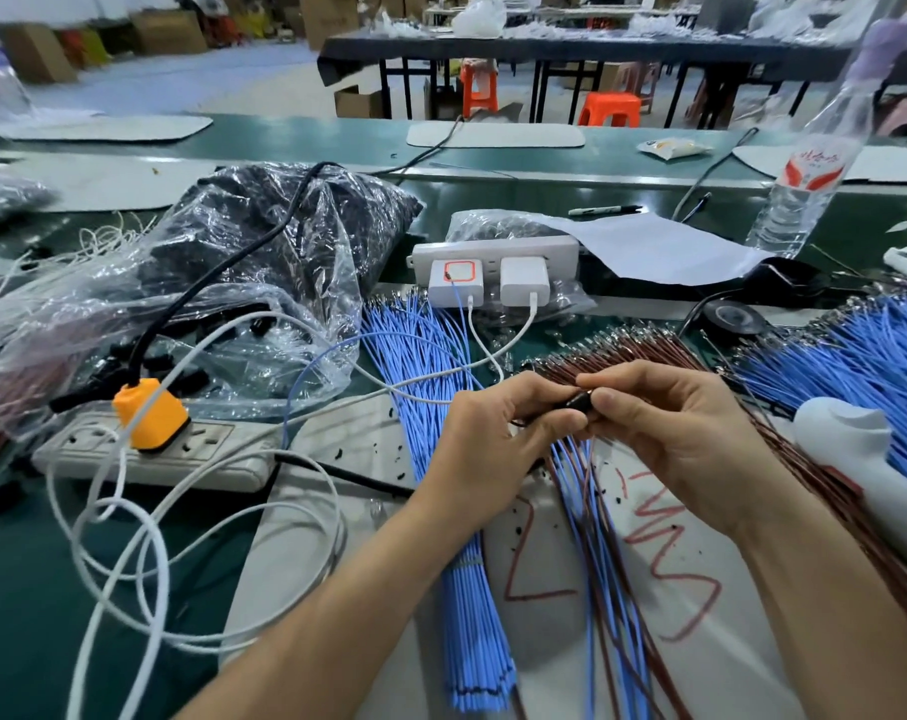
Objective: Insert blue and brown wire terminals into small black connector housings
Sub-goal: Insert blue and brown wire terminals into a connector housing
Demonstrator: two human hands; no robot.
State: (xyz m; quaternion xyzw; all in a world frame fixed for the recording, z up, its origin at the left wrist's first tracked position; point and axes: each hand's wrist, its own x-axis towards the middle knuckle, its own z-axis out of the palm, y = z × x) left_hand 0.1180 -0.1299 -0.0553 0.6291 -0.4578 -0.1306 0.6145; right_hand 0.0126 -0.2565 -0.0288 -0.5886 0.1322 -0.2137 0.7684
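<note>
Between left hand [493, 444], right hand [685, 433], glossy black housing [576, 401]

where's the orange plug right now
In the head view, the blocky orange plastic plug sits on the left, plugged into the long white power strip, just in front of the crumpled clear plastic bag.
</note>
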